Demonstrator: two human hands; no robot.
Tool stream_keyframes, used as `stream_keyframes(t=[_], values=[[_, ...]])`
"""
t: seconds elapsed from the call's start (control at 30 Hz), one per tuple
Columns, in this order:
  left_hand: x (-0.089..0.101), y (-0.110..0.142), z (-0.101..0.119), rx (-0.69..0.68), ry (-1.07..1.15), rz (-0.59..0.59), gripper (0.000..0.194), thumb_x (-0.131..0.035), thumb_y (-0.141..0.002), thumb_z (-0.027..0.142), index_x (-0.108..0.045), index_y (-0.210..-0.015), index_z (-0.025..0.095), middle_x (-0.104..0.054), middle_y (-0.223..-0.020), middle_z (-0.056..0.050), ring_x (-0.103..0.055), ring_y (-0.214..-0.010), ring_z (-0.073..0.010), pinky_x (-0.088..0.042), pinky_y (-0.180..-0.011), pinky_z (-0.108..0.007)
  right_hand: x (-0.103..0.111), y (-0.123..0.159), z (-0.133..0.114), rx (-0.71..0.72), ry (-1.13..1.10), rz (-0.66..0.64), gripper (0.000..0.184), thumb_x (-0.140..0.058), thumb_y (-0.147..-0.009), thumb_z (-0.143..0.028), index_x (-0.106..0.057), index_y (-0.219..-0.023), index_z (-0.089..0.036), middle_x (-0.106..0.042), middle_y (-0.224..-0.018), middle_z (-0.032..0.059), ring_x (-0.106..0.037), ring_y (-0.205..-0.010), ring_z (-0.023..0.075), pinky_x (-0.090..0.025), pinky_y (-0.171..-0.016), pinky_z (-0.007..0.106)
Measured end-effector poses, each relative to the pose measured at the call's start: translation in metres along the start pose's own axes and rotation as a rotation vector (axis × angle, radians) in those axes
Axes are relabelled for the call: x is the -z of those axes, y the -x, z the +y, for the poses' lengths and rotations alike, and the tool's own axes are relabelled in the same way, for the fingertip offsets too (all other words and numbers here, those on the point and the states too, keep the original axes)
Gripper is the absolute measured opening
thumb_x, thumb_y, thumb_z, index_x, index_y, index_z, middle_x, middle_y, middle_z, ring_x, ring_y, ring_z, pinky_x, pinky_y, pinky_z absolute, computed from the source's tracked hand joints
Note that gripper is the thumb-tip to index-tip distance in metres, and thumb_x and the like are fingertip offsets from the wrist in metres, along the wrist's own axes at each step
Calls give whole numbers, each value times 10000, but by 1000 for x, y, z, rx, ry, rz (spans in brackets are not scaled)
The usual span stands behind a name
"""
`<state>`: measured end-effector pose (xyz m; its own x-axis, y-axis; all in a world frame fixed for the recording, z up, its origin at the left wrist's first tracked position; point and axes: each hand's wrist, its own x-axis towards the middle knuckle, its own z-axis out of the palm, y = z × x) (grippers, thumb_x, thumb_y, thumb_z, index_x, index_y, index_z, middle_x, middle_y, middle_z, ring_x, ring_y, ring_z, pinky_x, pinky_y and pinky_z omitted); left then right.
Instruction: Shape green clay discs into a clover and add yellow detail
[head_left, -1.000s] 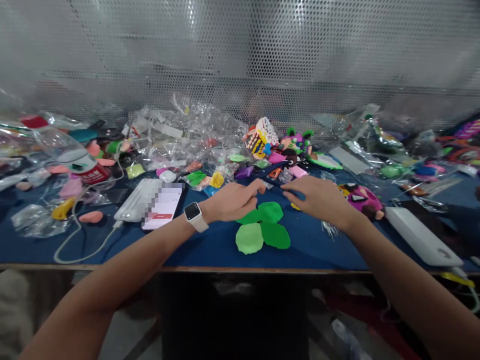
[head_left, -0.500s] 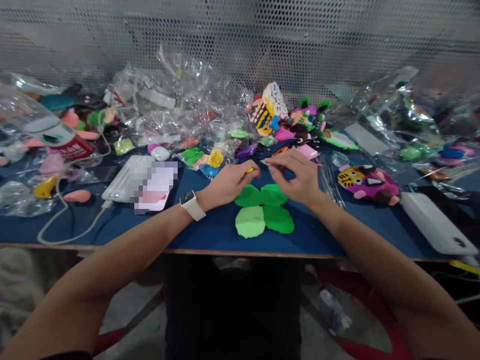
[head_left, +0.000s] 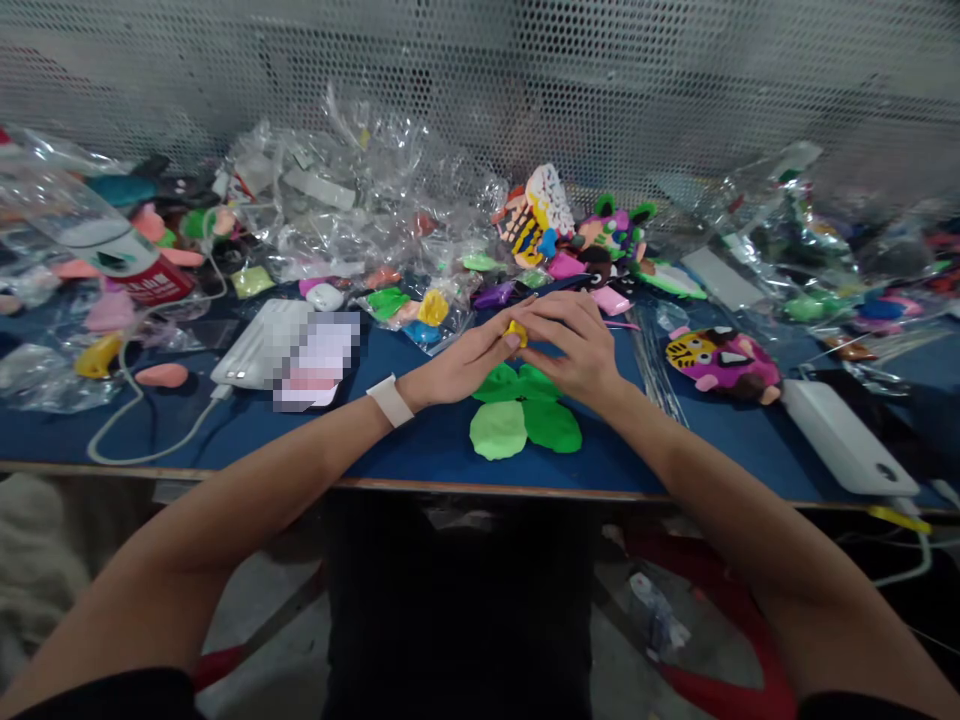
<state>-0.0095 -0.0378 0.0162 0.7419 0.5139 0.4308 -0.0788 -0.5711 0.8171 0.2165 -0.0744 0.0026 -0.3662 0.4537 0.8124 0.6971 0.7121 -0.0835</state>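
A small lump of yellow modelling clay [head_left: 516,331] is held between both hands above the blue tabletop. My left hand [head_left: 474,358] is closed on it, with the thumb pressed against its near side. The fingers of my right hand [head_left: 576,345] curve over and touch the same lump from the right; some fingertips are hidden. Just below the hands lies a flat four-lobed clay shape, with a light green lobe [head_left: 499,431] at front left and a darker green lobe [head_left: 553,427] at front right. The hands partly cover its rear lobes.
To the left are a phone [head_left: 319,360], a white power bank [head_left: 264,343] with a cable, and a bottle [head_left: 142,265]. A purple and yellow clay figure [head_left: 724,362] and a white device [head_left: 847,437] lie right. Clear bags [head_left: 375,200] crowd the back.
My hands have come together, and the right fingers now touch the yellow clay. My left hand has turned, showing more of the lump. The view has shifted slightly.
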Motion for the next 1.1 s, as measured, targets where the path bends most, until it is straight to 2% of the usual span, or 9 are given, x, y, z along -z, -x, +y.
stream_keyframes(t=[0.1, 0.17, 0.23, 0.33, 0.43, 0.6, 0.73, 0.9, 1.1], values=[[-2, 1, 1, 6, -14, 37, 690, -514, -1120, 689, -511, -1644, 239, -638, -1577, -155, -594, -1504, -302, -535, -1217, -423, 0, 0, -2, -4, -9, -46, 279, -674, -1104, -425, -784, -1350, -351, -795, -1190, 68, -731, -1137, 281, -600, -1042, 522], [-4, 1, 1, 31, -1, 70, 688, -539, -1116, 678, -497, -1641, 236, -677, -1525, -161, -685, -1375, -281, -597, -1112, -388, 1, 0, -3, -29, -10, -51, 258, -660, -1110, -426, -797, -1314, -346, -801, -1163, 67, -739, -1096, 276, -611, -1018, 517], [-3, 0, 2, 34, 9, 109, 643, -579, -1103, 671, -579, -1547, 207, -740, -1411, -159, -754, -1191, -244, -630, -992, -347, 3, -1, -4, -53, -10, -20, 271, -674, -1104, -435, -796, -1323, -331, -805, -1151, 76, -743, -1082, 283, -616, -1013, 519], [0, -2, 2, 26, 5, 172, 566, -657, -1065, 668, -722, -1300, 157, -808, -1172, -129, -766, -972, -193, -626, -847, -294, 6, -1, -4, -45, -24, 20, 315, -715, -1086, -426, -778, -1383, -341, -800, -1163, 74, -744, -1076, 284, -623, -1015, 519], [5, -4, 2, 49, 32, 197, 536, -701, -1038, 666, -782, -1152, 148, -818, -986, -92, -744, -850, -164, -599, -756, -268, 7, 0, -2, -51, -48, 24, 328, -747, -1069, -408, -779, -1395, -397, -762, -1220, 66, -727, -1101, 275, -641, -978, 507], [6, -4, -1, 74, 135, 201, 545, -791, -963, 681, -819, -1043, 143, -805, -899, -76, -721, -809, -160, -588, -744, -281, 7, 0, 0, -85, -61, -22, 348, -778, -1047, -450, -787, -1395, -422, -711, -1136, 55, -702, -1043, 247, -651, -892, 457], [5, -5, -2, 93, 159, 200, 551, -841, -910, 689, -828, -1007, 147, -767, -842, -60, -666, -745, -146, -533, -674, -265, 5, 0, 0, -58, -40, 17, 285, -774, -1051, -454, -821, -1324, -388, -718, -1062, 51, -694, -961, 224, -640, -850, 421], [9, -4, 2, 66, 77, 144, 510, -779, -971, 668, -831, -924, 162, -695, -813, -41, -557, -682, -116, -417, -608, -253, 6, 0, 1, -51, -62, -32, 276, -784, -1042, -451, -825, -1309, -394, -732, -1130, 65, -700, -995, 225, -640, -834, 401], [9, -3, 3, 118, 105, 113, 498, -806, -945, 658, -809, -883, 164, -708, -860, -53, -600, -754, -138, -478, -671, -271, 9, 0, -2, -31, -58, -13, 270, -792, -1038, -411, -825, -1305, -392, -754, -1147, 67, -720, -991, 232, -641, -824, 406]])
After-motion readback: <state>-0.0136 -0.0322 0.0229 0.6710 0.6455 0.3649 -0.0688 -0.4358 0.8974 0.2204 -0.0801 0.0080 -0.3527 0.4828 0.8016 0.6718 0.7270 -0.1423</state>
